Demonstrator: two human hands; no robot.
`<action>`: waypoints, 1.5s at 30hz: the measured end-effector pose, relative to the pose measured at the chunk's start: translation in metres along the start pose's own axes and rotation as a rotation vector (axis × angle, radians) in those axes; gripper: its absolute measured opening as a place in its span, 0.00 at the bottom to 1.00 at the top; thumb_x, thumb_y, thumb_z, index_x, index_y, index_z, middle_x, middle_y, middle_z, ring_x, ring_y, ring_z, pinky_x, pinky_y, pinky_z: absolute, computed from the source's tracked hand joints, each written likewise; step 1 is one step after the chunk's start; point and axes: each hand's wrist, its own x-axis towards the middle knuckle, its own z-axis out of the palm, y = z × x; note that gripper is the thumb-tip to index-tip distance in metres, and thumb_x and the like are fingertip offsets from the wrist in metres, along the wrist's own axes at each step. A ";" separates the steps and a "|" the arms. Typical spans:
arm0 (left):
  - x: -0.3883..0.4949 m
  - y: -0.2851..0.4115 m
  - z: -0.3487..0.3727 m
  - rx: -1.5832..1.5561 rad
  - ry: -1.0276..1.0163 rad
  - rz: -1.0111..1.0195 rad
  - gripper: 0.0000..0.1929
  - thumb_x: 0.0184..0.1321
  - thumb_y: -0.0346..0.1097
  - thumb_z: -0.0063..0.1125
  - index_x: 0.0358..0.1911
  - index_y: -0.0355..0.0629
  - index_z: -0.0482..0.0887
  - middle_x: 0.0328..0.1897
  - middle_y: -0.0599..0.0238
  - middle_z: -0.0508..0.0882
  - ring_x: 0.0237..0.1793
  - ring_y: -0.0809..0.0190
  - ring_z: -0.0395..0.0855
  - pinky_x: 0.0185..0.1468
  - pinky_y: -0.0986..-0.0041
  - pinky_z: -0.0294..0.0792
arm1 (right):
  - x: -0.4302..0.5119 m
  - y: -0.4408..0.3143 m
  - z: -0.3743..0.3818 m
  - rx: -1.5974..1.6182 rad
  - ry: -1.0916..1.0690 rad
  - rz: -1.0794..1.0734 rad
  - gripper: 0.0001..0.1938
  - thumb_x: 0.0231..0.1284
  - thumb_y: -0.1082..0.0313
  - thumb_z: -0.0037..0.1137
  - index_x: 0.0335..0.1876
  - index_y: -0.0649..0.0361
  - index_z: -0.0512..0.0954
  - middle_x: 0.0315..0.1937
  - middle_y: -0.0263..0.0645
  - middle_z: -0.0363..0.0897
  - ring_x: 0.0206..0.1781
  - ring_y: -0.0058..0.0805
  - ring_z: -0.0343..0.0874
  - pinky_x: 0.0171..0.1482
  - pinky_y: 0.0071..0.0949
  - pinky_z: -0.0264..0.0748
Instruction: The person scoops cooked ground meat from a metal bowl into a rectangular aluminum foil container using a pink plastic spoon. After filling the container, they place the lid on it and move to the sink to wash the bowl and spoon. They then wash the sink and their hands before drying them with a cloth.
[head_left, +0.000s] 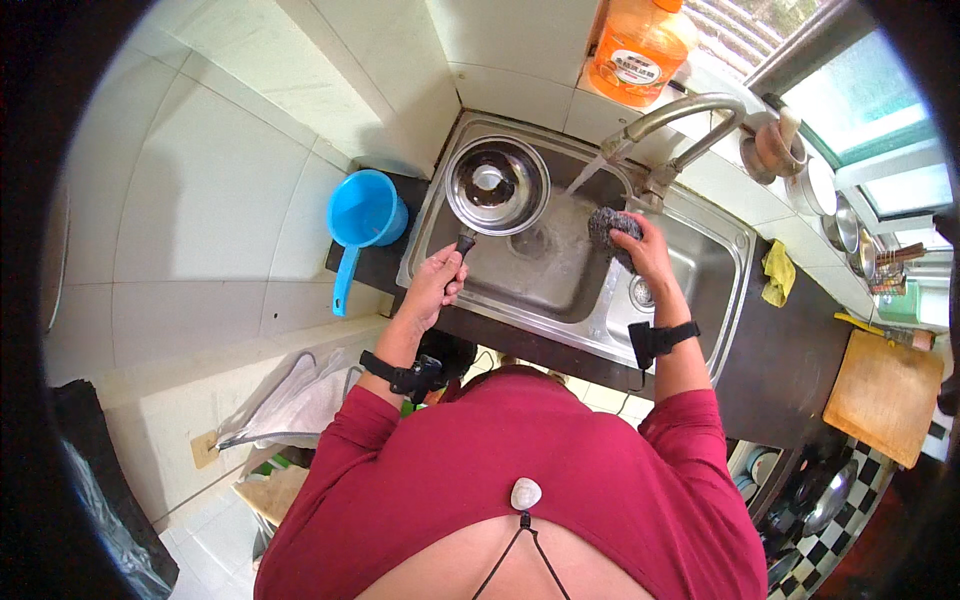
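Note:
My left hand (435, 283) is closed around the black handle of a shiny metal pan (498, 185), which is held over the left part of the large sink basin. In my right hand (646, 247) is a dark grey scouring pad (613, 229), above the divider between the two basins. Pan and pad are apart. Water runs from the curved metal faucet (682, 120) into the large basin of the stainless steel sink (555, 277). The smaller basin, with its drain strainer (642, 292), lies partly under my right forearm.
A blue plastic dipper (364, 214) stands left of the sink. Behind it are an orange detergent bottle (637, 64) and a mortar (780, 150) with pestle on the ledge. To the right lie a yellow cloth (778, 274) and a wooden cutting board (885, 397).

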 end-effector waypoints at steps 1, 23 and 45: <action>0.000 0.000 -0.001 0.006 -0.006 -0.003 0.14 0.70 0.42 0.51 0.53 0.46 0.72 0.28 0.76 0.72 0.21 0.81 0.63 0.18 0.90 0.54 | -0.004 0.003 0.002 0.010 -0.008 0.047 0.21 0.51 0.64 0.65 0.53 0.58 0.78 0.37 0.36 0.83 0.39 0.25 0.79 0.45 0.26 0.75; -0.030 -0.014 0.021 1.351 0.701 0.703 0.19 0.63 0.38 0.55 0.58 0.48 0.78 0.36 0.61 0.80 0.29 0.52 0.78 0.34 0.64 0.71 | -0.083 0.063 -0.042 0.112 0.016 0.143 0.19 0.56 0.67 0.63 0.53 0.64 0.77 0.42 0.39 0.83 0.43 0.27 0.80 0.48 0.26 0.75; -0.098 -0.078 0.122 0.274 0.601 0.123 0.16 0.69 0.48 0.49 0.41 0.41 0.81 0.21 0.66 0.76 0.18 0.65 0.73 0.18 0.71 0.64 | -0.084 0.117 -0.126 0.282 -0.461 0.024 0.15 0.60 0.69 0.59 0.50 0.68 0.77 0.40 0.36 0.80 0.40 0.24 0.78 0.44 0.24 0.74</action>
